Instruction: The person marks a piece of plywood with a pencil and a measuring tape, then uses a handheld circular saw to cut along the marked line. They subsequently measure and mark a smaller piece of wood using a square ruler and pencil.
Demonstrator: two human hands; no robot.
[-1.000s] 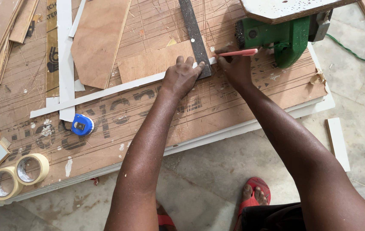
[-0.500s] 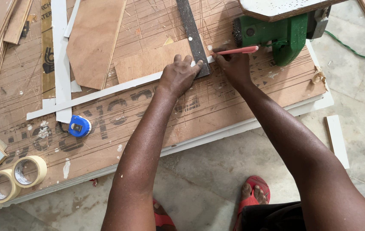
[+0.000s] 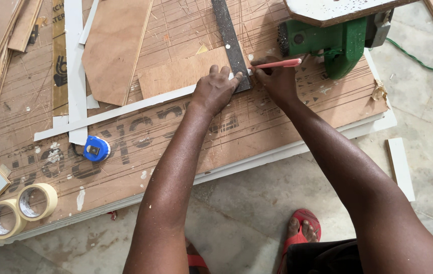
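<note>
The left hand (image 3: 216, 90) lay flat, fingers spread, pressing down on the near end of a dark metal ruler (image 3: 230, 43) where it crossed a long white strip (image 3: 120, 110); its grip held nothing, only bearing down. The right hand (image 3: 276, 78) sat just to the right of the ruler, its grip pinched narrow around a pink pencil (image 3: 277, 63) whose tip met the ruler's right edge. Under the ruler's left side lay a rectangular plywood offcut (image 3: 183, 76), its near edge running along the white strip. All this rested on a large scarred plywood surface (image 3: 257, 127) that sloped across the view, its near edge backed by a white board, with bare concrete floor (image 3: 257, 203) beyond and a red sandal (image 3: 302, 226) planted there. Right of the pencil hand a green power tool (image 3: 338, 43) stood close, leaving little room on that side; its green cord (image 3: 419, 61) trailed off the right. Left of the hands the surface was more open: a larger plywood piece (image 3: 115, 48) lay far left, a white upright strip (image 3: 74, 71) beside it, and a blue tape measure (image 3: 96, 148) near the strip's left end. Two rolls of masking tape (image 3: 21, 208) sat touching at the near left edge, their cores empty. A small white block (image 3: 400, 167) lay apart on the floor to the right.
</note>
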